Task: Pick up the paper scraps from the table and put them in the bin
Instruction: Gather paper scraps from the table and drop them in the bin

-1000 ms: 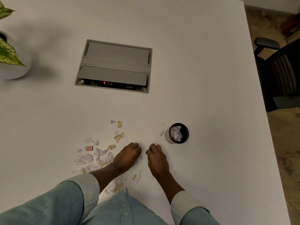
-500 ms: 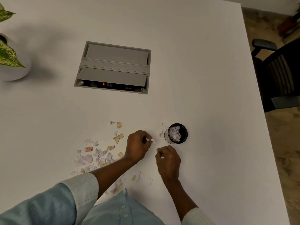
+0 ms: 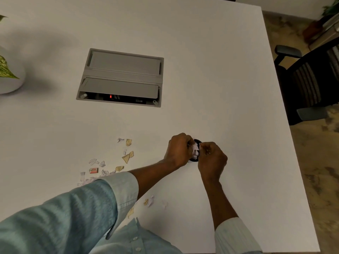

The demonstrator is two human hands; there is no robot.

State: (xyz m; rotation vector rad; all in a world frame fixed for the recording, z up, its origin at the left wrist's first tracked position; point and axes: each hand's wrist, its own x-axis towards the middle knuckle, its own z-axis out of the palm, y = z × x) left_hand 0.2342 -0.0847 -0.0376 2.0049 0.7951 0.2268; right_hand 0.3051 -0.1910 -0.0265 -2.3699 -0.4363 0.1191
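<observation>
1. Nearest: light blue shirt sleeves [image 3: 60, 217] at the lower edge; a few loose paper scraps [image 3: 149, 201] lie on the white table [image 3: 229, 99] between the forearms.
2. Left of the left forearm, more white and tan scraps [image 3: 127, 157] are scattered; a small red-and-white label piece [image 3: 93, 170] lies among them.
3. Left hand [image 3: 178, 150] is over the small black bin [image 3: 194, 159], fingers curled in, pinching white scraps [image 3: 195, 149] at the bin mouth.
4. Right hand [image 3: 211, 160] is just beside it, fingers curled closed; whether it holds paper, cannot tell.
5. The bin is mostly hidden by both hands.
6. Farther: grey recessed cable box [image 3: 121, 77], flap partly open, red light inside.
7. Far left: white plant pot [image 3: 11, 77]. Right: black office chair [image 3: 310, 83].
</observation>
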